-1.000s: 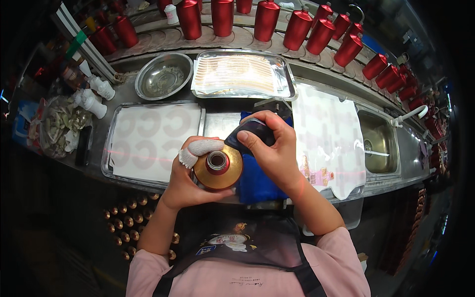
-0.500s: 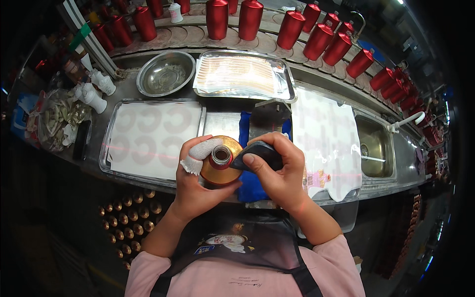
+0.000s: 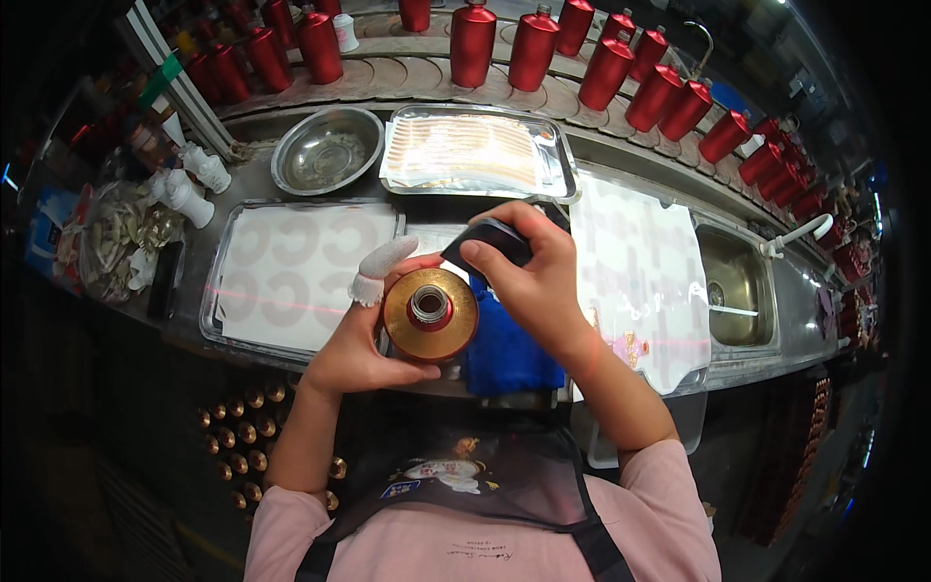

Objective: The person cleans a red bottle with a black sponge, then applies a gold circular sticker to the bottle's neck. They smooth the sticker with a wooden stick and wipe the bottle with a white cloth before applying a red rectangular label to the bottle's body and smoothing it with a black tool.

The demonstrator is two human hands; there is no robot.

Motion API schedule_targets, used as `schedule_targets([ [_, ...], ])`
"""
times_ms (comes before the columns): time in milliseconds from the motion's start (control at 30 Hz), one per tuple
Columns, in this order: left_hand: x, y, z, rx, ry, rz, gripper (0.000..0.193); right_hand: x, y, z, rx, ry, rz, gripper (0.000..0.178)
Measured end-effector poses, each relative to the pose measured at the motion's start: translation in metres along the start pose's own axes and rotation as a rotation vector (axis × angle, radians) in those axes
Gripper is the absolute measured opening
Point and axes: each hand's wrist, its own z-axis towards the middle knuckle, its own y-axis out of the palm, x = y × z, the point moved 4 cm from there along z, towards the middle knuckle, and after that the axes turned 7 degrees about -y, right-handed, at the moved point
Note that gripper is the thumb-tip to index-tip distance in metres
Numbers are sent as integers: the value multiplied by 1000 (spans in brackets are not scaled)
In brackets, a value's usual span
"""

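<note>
Two hands: left hand (image 3: 361, 341) grips gold-shouldered bottle (image 3: 430, 314), right hand (image 3: 536, 281) dark block (image 3: 488, 242).

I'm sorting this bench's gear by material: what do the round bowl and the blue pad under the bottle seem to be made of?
Bowl: apparently stainless steel, judging by its grey, dully reflective surface and thin rolled rim. Blue pad: seemingly cloth or a towel, matte and soft-looking with no glints; the weave is too small to tell. The bottle above it, in the left hand, has a shiny gold, metallic-looking top.

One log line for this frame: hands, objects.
left hand: holds bottle | right hand: holds dark pad | under: blue cloth
</note>
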Motion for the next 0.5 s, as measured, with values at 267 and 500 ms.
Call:
schedule_targets([
  [267,-3,19,-11,339,172,146,84,4,-1,-14,-54,32,69,20],
  [500,-5,8,-1,173,152,-76,107,18,14,30,-305,34,160,24],
])
